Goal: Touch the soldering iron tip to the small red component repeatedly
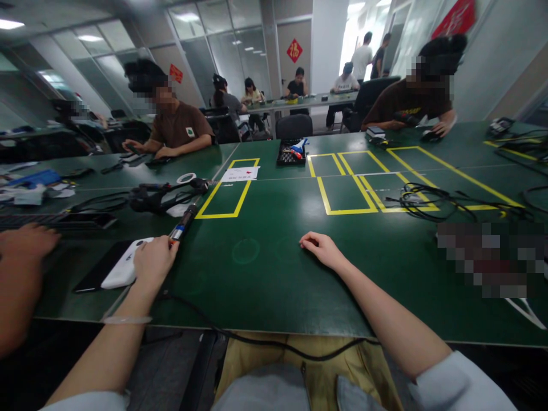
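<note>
Left hand (pixel 154 261) has its fingers wrapped around the lower end of a cylindrical screwdriver-like tool (pixel 182 224); gripping low leaves the black upper end free, angled toward the table's far edge. Exact type too blurred to call. Right hand (pixel 323 249) looks empty, loosely curled near the table (pixel 274 279) surface, probably just parked; palm side hidden. Hands well apart, so the tool sits in the left and well left of the right. White phone-like slab (pixel 122 268) overlaps a black slab (pixel 96 265) just left of the left hand, likely stacked to save space; hand contact, can't tell. Black cable (pixel 314 358) droops over the near edge, slack. Farther out, a yellow tape rectangle (pixel 217 216) bears a paper label (pixel 240 174), presumably marking a slot. Black tool basket (pixel 284 160) stands toward the far edge, likely to keep small tools together; coiled cables (pixel 422 212) lie toward the right edge.
</note>
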Demonstrator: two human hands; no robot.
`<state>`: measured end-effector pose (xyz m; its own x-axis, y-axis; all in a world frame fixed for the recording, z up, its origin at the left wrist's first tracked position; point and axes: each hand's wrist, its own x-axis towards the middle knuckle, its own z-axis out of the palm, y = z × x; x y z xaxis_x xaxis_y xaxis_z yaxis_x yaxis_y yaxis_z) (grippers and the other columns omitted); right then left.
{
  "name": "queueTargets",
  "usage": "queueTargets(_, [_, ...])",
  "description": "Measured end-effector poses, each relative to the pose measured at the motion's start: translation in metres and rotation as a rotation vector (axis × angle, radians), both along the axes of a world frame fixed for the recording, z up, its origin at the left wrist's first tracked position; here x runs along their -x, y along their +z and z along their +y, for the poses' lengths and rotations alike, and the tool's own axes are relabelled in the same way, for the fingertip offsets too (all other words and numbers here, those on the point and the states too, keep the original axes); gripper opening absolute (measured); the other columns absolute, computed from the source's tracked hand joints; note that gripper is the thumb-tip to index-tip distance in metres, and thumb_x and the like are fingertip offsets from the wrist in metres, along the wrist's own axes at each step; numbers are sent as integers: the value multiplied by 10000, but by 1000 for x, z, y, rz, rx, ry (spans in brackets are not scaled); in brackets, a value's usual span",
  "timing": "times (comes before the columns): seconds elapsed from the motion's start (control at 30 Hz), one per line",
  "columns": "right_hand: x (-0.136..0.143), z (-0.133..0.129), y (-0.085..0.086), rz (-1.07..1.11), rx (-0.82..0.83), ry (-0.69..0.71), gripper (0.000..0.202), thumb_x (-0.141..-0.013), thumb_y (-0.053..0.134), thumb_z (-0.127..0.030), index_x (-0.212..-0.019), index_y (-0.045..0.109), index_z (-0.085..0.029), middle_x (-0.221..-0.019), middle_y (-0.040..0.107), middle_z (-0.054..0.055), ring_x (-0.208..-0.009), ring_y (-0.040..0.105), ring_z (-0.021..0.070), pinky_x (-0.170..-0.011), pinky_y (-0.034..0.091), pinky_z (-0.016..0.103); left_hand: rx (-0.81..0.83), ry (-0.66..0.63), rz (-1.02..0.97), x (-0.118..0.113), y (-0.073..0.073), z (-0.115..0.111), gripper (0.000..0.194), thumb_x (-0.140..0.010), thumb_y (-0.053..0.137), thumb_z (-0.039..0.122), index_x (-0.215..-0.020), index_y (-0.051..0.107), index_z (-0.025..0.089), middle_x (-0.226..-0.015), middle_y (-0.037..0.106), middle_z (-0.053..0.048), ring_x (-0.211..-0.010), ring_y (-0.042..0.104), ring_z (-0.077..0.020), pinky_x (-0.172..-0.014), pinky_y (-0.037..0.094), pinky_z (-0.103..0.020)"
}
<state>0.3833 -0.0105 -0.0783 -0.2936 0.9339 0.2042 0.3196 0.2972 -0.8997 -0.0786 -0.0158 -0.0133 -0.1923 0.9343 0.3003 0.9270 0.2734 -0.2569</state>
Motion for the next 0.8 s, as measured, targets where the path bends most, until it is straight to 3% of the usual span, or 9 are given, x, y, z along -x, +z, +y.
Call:
queueTargets(0.1, [0,0,1,2,6,1,177,-860,529,-283,-879,664,-170,-795,687,26,-705,603,150,-681,447,262,-39,-31,-283,-31,9,9,443,-869,360,501,-1023,597,159,-922,670,-117,-879,613,-289,-791,442,-390])
queueTargets(0.2, [0,0,1,19,20,9,182,-861,534,-296,-877,661,-167,-795,687,29,-719,613,152,-692,454,265,28,-290,-785,-86,11,21,421,-842,434,529,-1013,593,178,-916,680,-73,-844,635,-220,-796,474,-338])
queueTargets(0.3, [-1,0,1,42,39,26,192,-855,553,-319,-888,661,-164,-800,690,34,-732,624,156,-705,463,269,206,-527,-1219,-154,7,29,454,-834,481,529,-1035,595,139,-869,645,-53,-763,614,-160,-758,492,-308])
queueTargets(0.4, [-1,1,1,103,73,62,236,-856,564,-361,-927,659,-156,-805,690,41,-738,625,154,-720,473,277,391,-677,-1440,-213,-1,30,432,-842,514,490,-1079,609,141,-889,619,-43,-718,567,-111,-706,476,-268])
queueTargets(0.47, [0,0,2,180,109,92,287,-868,551,-400,-962,651,-148,-802,686,45,-717,617,145,-716,481,283,487,-750,-1520,-241,-8,28,440,-833,552,465,-1139,589,151,-881,614,-34,-679,543,-91,-671,456,-252])
queueTargets(0.6, [3,-1,3,324,217,156,347,-824,607,-471,-944,627,-145,-805,683,49,-675,611,132,-683,495,286,590,-835,-1595,-267,-26,22,519,-813,608,449,-1217,540,131,-678,562,24,-617,516,-89,-616,408,-234])
queueTargets(0.7, [6,0,1,364,272,171,357,-755,686,-470,-901,608,-154,-784,678,39,-651,609,128,-645,491,276,592,-785,-1668,-271,-40,20,518,-810,619,460,-1197,537,126,-646,559,32,-593,513,-86,-609,403,-232])
queueTargets(0.8, [7,0,-1,376,250,150,333,-734,711,-433,-888,600,-160,-772,663,26,-630,595,118,-605,472,255,561,-700,-1763,-269,-47,21,424,-842,564,494,-1048,577,123,-701,602,-4,-624,556,-93,-645,434,-248])
